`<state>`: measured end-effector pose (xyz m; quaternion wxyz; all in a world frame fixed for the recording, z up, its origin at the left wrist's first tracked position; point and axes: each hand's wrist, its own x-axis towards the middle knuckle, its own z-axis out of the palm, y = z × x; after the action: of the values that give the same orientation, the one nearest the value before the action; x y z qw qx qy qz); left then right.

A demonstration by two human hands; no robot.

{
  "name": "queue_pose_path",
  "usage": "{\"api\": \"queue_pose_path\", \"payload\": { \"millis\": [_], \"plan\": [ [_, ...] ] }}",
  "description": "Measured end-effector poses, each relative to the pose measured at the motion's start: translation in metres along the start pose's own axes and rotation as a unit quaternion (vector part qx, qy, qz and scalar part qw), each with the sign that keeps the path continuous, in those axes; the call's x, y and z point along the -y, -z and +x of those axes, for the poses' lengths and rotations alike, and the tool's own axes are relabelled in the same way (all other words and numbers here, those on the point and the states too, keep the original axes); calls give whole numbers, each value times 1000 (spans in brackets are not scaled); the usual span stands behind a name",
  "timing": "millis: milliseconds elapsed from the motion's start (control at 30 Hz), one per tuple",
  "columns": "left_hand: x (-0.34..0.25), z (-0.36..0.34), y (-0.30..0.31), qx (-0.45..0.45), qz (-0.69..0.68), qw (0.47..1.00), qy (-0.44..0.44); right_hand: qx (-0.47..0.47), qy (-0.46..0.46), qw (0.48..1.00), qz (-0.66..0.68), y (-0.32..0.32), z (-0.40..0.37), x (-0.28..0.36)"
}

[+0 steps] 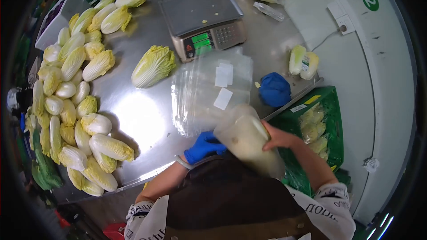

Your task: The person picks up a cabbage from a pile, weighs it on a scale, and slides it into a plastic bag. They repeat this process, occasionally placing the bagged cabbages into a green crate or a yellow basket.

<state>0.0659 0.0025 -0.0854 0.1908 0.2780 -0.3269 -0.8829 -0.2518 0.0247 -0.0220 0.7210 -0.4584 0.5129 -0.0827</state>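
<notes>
My bare right hand (pixel 276 137) grips the side of a napa cabbage in a clear plastic bag (pixel 244 135), held tilted in front of the dark apron at the table's near edge. My left hand (pixel 204 147), in a blue glove, is beside the bag's lower left with its fingers curled; their tips are partly hidden, so what they hold does not show. Just beyond both hands lies a stack of flat clear plastic bags (pixel 195 93) with several white labels (pixel 223 98) on it. One loose napa cabbage (pixel 153 67) rests left of that stack.
A large pile of napa cabbages (pixel 73 106) covers the table's left side. A digital scale (pixel 200 11) stands at the back. To the right are a blue crumpled item (pixel 275 89), a labelled cabbage pack (pixel 304 62) and a green crate (pixel 336 120) holding wrapped cabbages.
</notes>
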Motion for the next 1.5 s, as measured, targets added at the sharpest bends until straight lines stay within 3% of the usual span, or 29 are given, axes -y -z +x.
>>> {"api": "queue_pose_path", "payload": {
  "millis": [67, 133, 167, 200, 233, 267, 333, 367, 400, 433, 533, 567, 667, 767, 867, 933, 1000, 1067, 1200, 1233, 1333, 1467, 1500],
  "plan": [
    [-1, 16, 5, -43, 77, 995, -55, -27, -21, 999, -23, -12, -18, 0],
    [36, 32, 55, -67, 192, 976, -75, -27, -24, 999, -16, -19, -31, 10],
    [35, 37, 74, -22, 445, 882, -153, -26, -25, 999, -13, -20, -36, 11],
    [33, 41, 94, 25, 660, 717, -223, -19, -31, 999, -18, -20, -38, 8],
    [34, 43, 107, 52, 705, 672, -219, -11, -36, 999, -25, -18, -40, 5],
    [37, 46, 116, 61, 686, 682, -246, -4, -39, 999, -34, -13, -40, 4],
    [39, 63, 126, 47, 758, 612, -221, 1, -101, 995, -8, -5, -40, 16],
    [44, 67, 129, -41, 660, 715, -229, 7, -133, 991, 9, -6, -42, 17],
    [36, 72, 117, -130, 543, 797, -228, -3, -93, 996, 6, -8, -40, 4],
    [30, 78, 105, -194, 604, 741, -221, -13, -51, 999, 1, -7, -32, -14],
    [30, 90, 70, -158, 563, 780, -222, -22, 4, 1000, 12, -11, -24, -26],
    [33, 90, 63, -157, 588, 768, -200, -21, 11, 1000, 20, -12, -22, -25],
    [33, 90, 51, -217, 503, 824, -143, -22, 7, 999, 33, -12, -22, -25],
    [-14, 72, 8, -162, 411, 889, -123, -48, -89, 977, 190, -17, -26, -46],
    [-9, 71, -5, -129, 418, 891, -121, -102, -149, 951, 250, -28, -23, -66],
    [-6, 75, -32, -130, 504, 822, -232, -110, -131, 962, 214, -32, -24, -44],
    [-5, 84, -57, -128, 591, 744, -284, -103, -106, 971, 186, -30, -18, -32],
    [-14, 89, -83, -54, 609, 716, -337, -79, -77, 980, 165, -27, -12, -34],
    [-14, 82, -97, 74, 697, 634, -326, -100, -15, 964, 247, -34, -5, -71],
    [-28, 70, -101, 79, 751, 592, -280, -100, -12, 953, 287, -37, -10, -69],
    [-26, 49, -92, -1, 717, 604, -350, -96, 36, 942, 320, -39, -6, -75],
    [-34, 54, -101, 54, 705, 617, -345, -105, 123, 953, 258, -34, 29, -58],
    [-44, 62, -98, 56, 710, 589, -381, -116, 141, 951, 248, -32, 37, -50]
  ]
}}
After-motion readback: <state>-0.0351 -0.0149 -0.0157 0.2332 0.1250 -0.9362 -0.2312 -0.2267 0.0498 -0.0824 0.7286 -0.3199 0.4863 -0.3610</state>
